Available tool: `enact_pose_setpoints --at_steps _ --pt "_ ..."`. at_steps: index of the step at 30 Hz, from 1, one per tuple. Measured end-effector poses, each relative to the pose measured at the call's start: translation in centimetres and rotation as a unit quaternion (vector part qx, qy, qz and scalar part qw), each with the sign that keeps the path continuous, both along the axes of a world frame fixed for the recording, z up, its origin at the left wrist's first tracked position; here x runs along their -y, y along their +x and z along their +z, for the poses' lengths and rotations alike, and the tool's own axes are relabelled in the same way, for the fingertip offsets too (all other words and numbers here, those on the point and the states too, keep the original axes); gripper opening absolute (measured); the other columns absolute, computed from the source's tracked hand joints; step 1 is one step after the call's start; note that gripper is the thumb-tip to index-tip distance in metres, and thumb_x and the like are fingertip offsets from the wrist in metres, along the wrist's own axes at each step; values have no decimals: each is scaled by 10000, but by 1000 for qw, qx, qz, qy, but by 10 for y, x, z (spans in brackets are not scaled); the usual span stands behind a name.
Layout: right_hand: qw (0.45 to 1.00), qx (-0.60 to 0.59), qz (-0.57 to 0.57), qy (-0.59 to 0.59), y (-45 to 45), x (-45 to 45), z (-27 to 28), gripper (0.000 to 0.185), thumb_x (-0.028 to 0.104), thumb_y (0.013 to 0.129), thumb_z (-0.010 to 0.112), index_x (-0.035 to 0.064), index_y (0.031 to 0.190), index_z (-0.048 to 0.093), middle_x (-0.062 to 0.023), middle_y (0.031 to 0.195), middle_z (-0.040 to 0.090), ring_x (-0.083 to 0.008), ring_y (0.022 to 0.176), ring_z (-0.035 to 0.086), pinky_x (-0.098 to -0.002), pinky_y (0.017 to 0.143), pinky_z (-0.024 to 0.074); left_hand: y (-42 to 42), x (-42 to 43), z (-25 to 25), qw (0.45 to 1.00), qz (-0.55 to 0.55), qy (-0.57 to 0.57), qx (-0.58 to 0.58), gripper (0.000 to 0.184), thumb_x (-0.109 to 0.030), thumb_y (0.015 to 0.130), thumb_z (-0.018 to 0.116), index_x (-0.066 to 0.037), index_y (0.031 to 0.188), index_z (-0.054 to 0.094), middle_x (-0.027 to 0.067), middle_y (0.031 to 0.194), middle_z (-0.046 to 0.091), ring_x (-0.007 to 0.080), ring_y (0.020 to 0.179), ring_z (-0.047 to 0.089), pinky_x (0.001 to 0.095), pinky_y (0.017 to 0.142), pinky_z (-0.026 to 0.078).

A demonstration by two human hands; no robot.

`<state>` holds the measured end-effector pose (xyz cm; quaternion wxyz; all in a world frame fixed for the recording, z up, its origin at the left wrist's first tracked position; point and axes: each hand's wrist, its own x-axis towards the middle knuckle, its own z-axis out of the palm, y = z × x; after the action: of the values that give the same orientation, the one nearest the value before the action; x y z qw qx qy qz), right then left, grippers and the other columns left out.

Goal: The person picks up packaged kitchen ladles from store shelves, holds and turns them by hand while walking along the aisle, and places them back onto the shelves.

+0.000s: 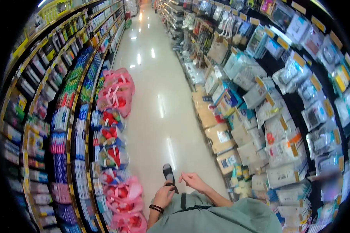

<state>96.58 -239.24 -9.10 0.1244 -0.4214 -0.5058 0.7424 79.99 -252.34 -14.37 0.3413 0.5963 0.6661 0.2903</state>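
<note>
My left hand [163,196] hangs in front of my body at the left, with a dark beaded bracelet [156,208] round its wrist. Its fingers are loosely stretched and no object shows in them. To the right, my right hand [193,181] is raised over the floor, its fingers loosely bent and apart, holding nothing that I can see. Both hands are close to the grey-green garment [217,217] I wear, which has a dark cord at the waist. One dark shoe [167,171] shows just beyond the hands.
A shiny pale aisle floor [151,105] runs ahead. Shelves [68,112] of boxed goods line the left, with pink bags [118,91] and clear bags of red items [112,134] along their foot. Hanging packaged goods [282,151] fill the right, above brown cardboard boxes [217,136].
</note>
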Motion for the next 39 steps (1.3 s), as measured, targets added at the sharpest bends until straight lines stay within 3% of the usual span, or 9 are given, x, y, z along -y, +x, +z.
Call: enact_pose_setpoints --at_steps 3,9,12,15,18,21,25,33,39 --pt "984 -27 30 173 -41 -60 -41 368 279 1020 450 -3 958 680 20 714 554 -53 661 455 -236 604 385 -62 -89 2 999 0 -4 -32 250 -219 865 610 -89 1078 621 136 1008 648 336 948 602 434 821 478" --pt "989 -1 66 134 -114 -171 -11 339 250 1009 465 -19 1005 673 -15 878 639 -82 807 519 -256 754 445 -168 -249 42 989 -7 65 -130 298 -244 875 600 -40 1090 624 152 1011 643 335 967 592 432 828 481" --pt "994 -21 22 106 -146 -222 -15 344 272 997 481 -13 1021 672 -27 791 615 -104 731 524 -284 671 442 -200 -313 54 993 -9 85 -88 293 -240 879 598 -40 1091 627 151 1003 646 331 955 594 425 832 481" --pt "977 -39 -14 211 -184 -279 -38 343 278 999 473 1 1020 674 -12 755 583 -102 718 512 -274 655 433 -222 -369 30 994 -32 100 -34 300 -240 883 592 -45 1108 626 167 990 649 342 944 603 432 824 485" --pt "981 -63 23 181 -229 -351 -52 363 243 1020 430 -52 977 637 -28 852 632 -121 802 570 -271 749 469 -242 -426 4 984 -141 -71 -80 308 -263 886 581 -49 1104 624 186 987 650 358 947 611 458 814 488" --pt "995 -46 26 86 -281 -431 -75 383 258 1018 434 -44 873 618 -19 736 584 -107 690 534 -274 640 456 -271 -477 -24 974 -205 -78 -51 330 -307 895 553 -49 1091 616 201 1001 647 377 966 609 480 811 487" --pt "988 -13 17 151 -353 -551 -35 439 292 1015 439 3 693 510 29 583 430 -72 601 371 -269 531 354 -333 -566 -12 950 -219 -164 -152 396 -327 888 554 -58 1178 581 197 1050 639 388 986 598 471 850 482" --pt "988 -120 -46 87 -450 -724 -3 368 274 1013 465 75 705 437 70 603 364 -31 558 327 -226 498 291 -455 -753 6 994 -8 -23 -109 339 -239 864 606 -32 1132 603 191 1060 637 370 987 599 438 864 479" --pt "991 -75 -58 90 -489 -830 -42 344 243 994 514 94 697 429 80 603 379 -15 544 327 -212 478 267 -503 -881 -33 989 -116 -83 -44 295 -223 871 603 -34 1098 598 180 984 639 352 945 604 438 822 481"
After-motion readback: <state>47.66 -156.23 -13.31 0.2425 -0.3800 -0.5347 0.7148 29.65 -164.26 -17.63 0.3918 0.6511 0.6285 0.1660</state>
